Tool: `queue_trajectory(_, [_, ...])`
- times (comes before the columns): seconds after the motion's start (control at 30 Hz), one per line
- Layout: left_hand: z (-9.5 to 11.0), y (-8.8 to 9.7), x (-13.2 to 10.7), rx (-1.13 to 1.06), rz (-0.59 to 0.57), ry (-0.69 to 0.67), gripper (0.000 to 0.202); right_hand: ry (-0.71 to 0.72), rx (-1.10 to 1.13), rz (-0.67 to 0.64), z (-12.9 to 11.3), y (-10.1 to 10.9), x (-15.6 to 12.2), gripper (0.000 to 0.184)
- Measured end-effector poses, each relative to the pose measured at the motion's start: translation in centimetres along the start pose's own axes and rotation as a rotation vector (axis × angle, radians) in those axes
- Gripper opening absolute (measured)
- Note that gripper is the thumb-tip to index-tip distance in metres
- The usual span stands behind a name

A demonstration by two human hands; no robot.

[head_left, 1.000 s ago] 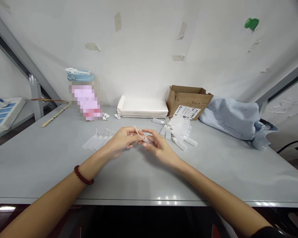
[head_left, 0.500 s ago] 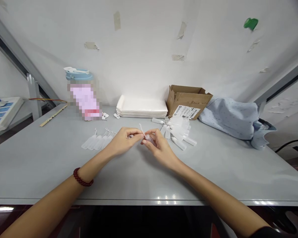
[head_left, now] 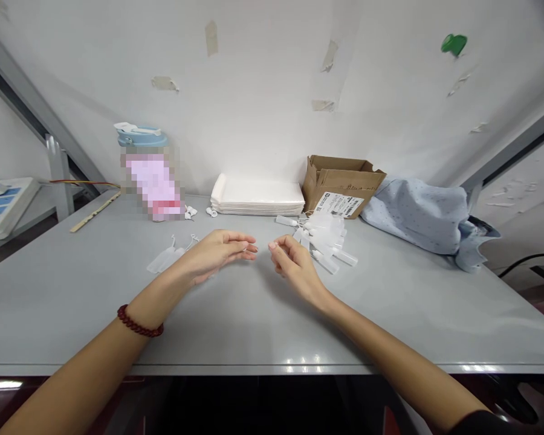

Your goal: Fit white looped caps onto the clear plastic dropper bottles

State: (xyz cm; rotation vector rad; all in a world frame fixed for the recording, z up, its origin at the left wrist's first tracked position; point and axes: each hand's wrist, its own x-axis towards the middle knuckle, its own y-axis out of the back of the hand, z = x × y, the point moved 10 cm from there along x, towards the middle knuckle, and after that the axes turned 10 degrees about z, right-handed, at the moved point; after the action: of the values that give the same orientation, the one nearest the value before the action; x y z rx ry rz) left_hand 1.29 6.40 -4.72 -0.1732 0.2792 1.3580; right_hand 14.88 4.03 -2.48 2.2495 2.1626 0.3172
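Two hands [head_left: 217, 251] [head_left: 295, 267] apart, left extended, right curled

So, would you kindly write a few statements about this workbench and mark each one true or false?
1. The red bracelet is on the left wrist. True.
2. Both hands are pressed together. False: a gap separates the left hand from the right hand.
3. The cardboard box stands to the right of the white stack. True.
4. The light-blue cloth lies left of the white stack. False: the light-blue cloth is right of the cardboard box.
5. A pile of translucent tubes lies in front of the cardboard box. True.
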Motion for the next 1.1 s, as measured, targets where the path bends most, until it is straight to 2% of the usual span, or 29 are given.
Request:
queue_trajectory(0.1, [0.3,-0.9,-0.4,0.033,-0.048,-0.016,0.038,-0.106,0.141,-0.019,0.5,-0.3,0.0,0.022])
queue_trajectory(0.27, [1.3,-1.5,-0.9,0.073,-0.037,-0.081,0.031,-0.255,0.281,-0.042,0.9,-0.7,-0.1,0.015])
queue_trajectory(0.5, [3.4,0.4,-1.4,0.017,0.207,-0.213,0.033,-0.317,0.284,-0.057,1.7,-0.8,-0.2,0.014])
queue_trajectory(0.6, [3.5,1.3,-1.3,-0.093,0.255,-0.212,0.031,-0.332,0.303,-0.051,2.1,-0.8,-0.2,0.015])
queue_trajectory(0.7, [3.5,1.0,-1.3,-0.179,0.201,-0.217,0.027,-0.345,0.319,-0.043,2.3,-0.9,-0.2,0.017])
queue_trajectory(0.8, [3.7,-0.7,-1.5,-0.177,0.030,-0.238,0.026,-0.339,0.303,-0.048,2.4,-1.0,-0.2,0.022])
queue_trajectory(0.9, [3.7,-2.7,-2.2,-0.069,-0.125,-0.266,0.025,-0.316,0.285,-0.048,2.2,-1.0,-0.3,0.027])
queue_trajectory(1.0, [3.3,-3.5,-2.4,0.054,-0.167,-0.289,0.023,-0.307,0.270,-0.041,2.0,-1.0,-0.4,0.028])
queue_trajectory(1.1, [2.6,-3.4,-2.0,0.098,-0.136,-0.257,0.024,-0.298,0.264,-0.037,1.9,-1.0,-0.5,0.028])
